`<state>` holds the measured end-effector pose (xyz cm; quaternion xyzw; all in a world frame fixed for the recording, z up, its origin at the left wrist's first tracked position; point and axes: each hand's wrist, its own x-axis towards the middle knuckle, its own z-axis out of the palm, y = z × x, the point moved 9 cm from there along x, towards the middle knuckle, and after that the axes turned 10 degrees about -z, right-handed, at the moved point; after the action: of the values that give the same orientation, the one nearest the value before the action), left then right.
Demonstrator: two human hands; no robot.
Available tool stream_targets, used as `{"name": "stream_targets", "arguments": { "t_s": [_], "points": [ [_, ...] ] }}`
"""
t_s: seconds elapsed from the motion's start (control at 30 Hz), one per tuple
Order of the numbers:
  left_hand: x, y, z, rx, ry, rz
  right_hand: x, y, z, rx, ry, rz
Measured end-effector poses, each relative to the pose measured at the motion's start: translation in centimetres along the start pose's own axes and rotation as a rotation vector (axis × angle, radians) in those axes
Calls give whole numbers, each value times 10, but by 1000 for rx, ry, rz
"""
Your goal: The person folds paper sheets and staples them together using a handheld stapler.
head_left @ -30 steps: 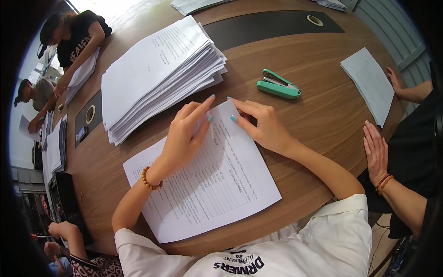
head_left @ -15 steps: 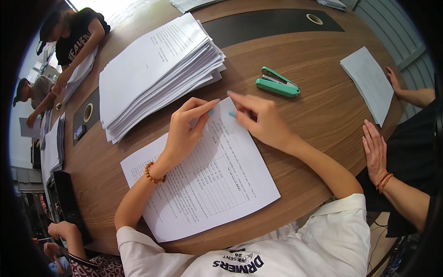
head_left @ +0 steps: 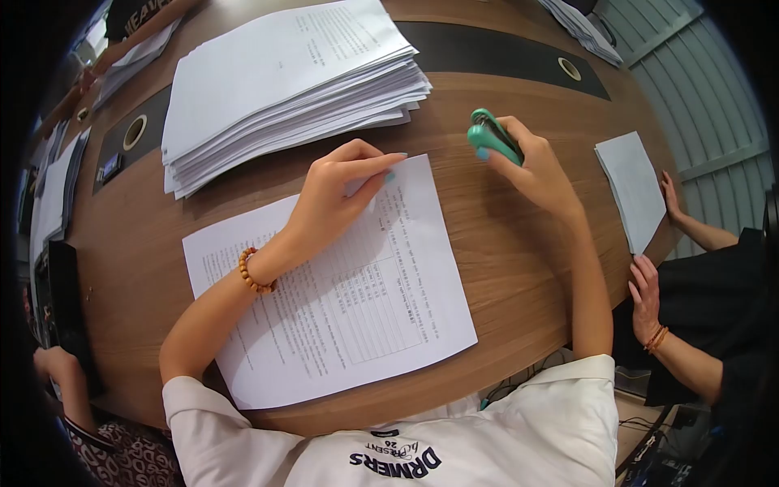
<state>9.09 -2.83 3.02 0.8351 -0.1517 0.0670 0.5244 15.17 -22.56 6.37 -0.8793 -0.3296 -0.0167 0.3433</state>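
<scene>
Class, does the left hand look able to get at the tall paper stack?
Probably yes: the left hand is close to the tall paper stack with nothing between, though busy at a corner of the printed page.

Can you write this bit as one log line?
left hand: at printed paper's far corner | right hand: holding green stapler | paper stack: beyond printed paper

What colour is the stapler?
The stapler is green, seen best in the head view.

The wearer's two hands [head_left: 337, 195] [head_left: 542, 169], one green stapler [head_left: 492, 140] and one tall paper stack [head_left: 272, 85] show
</scene>
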Motion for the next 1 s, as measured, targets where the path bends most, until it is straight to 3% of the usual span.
{"name": "stream_targets", "arguments": {
  "t_s": [0.03, 0.1, 0.17, 0.53, 0.87, 0.93, 1.0],
  "points": [
    [0, 1, 1, 13, -11, 2, 0, -5, 11, 25, -174, 14],
    [0, 0, 1, 5, 28, 45, 5, -18, 18, 75, -231, -78],
    [-1, 1, 2, -2, 62, 89, 10, -37, 30, -80, -395, -244],
    [-2, 5, 3, 40, 103, 129, 26, -50, 47, -154, -473, -267],
    [-2, 5, 4, 18, 91, 111, 26, -52, 47, -190, -367, -434],
    [-3, 10, 6, 170, 89, 140, 24, -50, 47, -201, -373, -437],
    [-1, 12, 1, 81, 62, 85, 24, -54, 47, -246, -374, -494]
  ]
}}
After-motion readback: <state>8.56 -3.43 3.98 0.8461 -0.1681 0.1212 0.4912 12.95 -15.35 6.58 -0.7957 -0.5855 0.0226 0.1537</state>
